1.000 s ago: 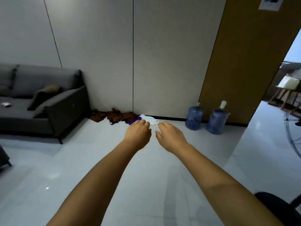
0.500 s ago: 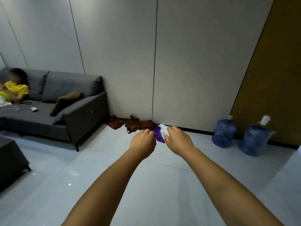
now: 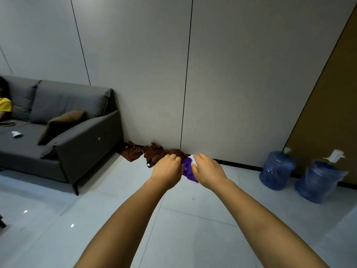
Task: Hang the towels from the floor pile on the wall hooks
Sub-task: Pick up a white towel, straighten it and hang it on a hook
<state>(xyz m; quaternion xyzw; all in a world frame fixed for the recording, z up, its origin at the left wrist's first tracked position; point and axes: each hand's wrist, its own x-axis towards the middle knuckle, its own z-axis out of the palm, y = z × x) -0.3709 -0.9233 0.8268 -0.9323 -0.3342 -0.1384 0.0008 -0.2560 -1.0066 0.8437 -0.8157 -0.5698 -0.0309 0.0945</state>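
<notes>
The towel pile lies on the floor against the wall's foot, well ahead of me: several brown towels [image 3: 154, 151], a purple towel [image 3: 187, 168] and a bit of white towel [image 3: 192, 157]. Both my arms are stretched forward at chest height. My left hand [image 3: 167, 171] and my right hand [image 3: 207, 171] hang in front of the pile with their backs toward me and fingers curled under, holding nothing. The purple towel shows in the gap between them, partly hidden by both. No wall hooks are in view.
A grey sofa [image 3: 63, 132] with a brown cushion [image 3: 59, 124] stands on the left, a person in yellow [image 3: 4, 106] sitting at its far end. Two blue water jugs [image 3: 276, 169] [image 3: 318, 180] stand at the right by a wooden panel [image 3: 328, 113]. Tiled floor lies between me and the pile.
The view has swung right-to-left and closer to the pile; the sofa and towels look larger. My hands have drawn nearer to each other, still held out in front.
</notes>
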